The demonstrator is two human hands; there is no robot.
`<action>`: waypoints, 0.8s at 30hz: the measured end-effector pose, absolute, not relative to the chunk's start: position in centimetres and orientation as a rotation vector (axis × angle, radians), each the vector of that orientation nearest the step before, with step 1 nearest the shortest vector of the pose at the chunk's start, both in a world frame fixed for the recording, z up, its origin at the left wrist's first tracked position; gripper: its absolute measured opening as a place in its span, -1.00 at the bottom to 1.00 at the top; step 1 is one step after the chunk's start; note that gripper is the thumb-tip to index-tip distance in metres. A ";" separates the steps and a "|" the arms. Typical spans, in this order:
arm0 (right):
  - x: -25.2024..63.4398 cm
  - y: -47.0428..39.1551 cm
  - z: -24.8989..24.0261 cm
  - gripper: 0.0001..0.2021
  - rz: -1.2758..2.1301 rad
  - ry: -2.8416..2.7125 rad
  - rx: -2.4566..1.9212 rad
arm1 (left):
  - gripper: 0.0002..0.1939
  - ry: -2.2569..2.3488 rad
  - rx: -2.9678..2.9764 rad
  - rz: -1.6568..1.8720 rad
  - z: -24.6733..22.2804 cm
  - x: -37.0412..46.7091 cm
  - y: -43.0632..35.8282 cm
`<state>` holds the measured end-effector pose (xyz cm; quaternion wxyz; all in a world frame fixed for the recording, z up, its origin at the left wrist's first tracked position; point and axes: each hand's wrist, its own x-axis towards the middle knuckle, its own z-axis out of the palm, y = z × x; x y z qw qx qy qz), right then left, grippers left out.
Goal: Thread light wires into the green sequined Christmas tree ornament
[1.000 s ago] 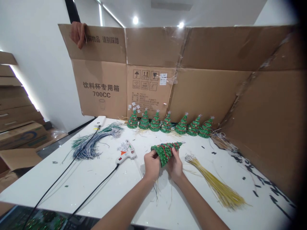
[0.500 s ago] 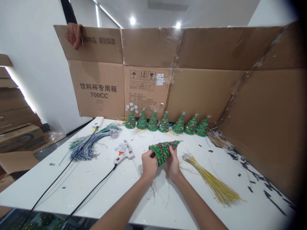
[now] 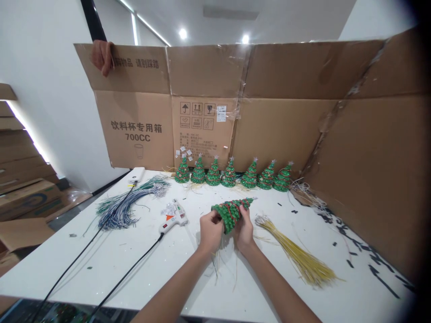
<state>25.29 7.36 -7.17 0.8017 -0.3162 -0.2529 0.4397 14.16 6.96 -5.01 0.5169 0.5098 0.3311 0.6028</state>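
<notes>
Left hand (image 3: 210, 231): fingers curled and closed on the wide base end of a small green beaded tree (image 3: 232, 211) with red garland. Right hand (image 3: 244, 231): fingers closed on the same tree from the other side, thumb along its flank. Tree: held between both hands just above the white table (image 3: 134, 264), lying on its side, tip pointing right and away from the person; thin yellow strands hang from its base below the hands. Glue gun (image 3: 173, 218): white, lying on the table near the left hand, black cord running toward the near edge. Bundle of yellow wires (image 3: 296, 253): on the table just beside the right hand, fanning toward the near right. Bundle of blue and green wires (image 3: 129, 202): on the table, well to the left of the glue gun. Row of seven finished trees (image 3: 232, 172): upright, side by side at the far edge of the table against the cardboard screen (image 3: 286, 121). Screen: flattened cartons standing along the back and right side, printed "700CC" on the left panel. Another person's hand (image 3: 102, 54): gripping the screen's top left corner. Black scraps (image 3: 360, 262): scattered on the table at right.
</notes>
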 end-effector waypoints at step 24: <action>25.2 7.7 -8.2 -0.71 1.031 -0.567 -0.618 | -0.81 0.849 1.226 1.472 -5.1 13.9 7.0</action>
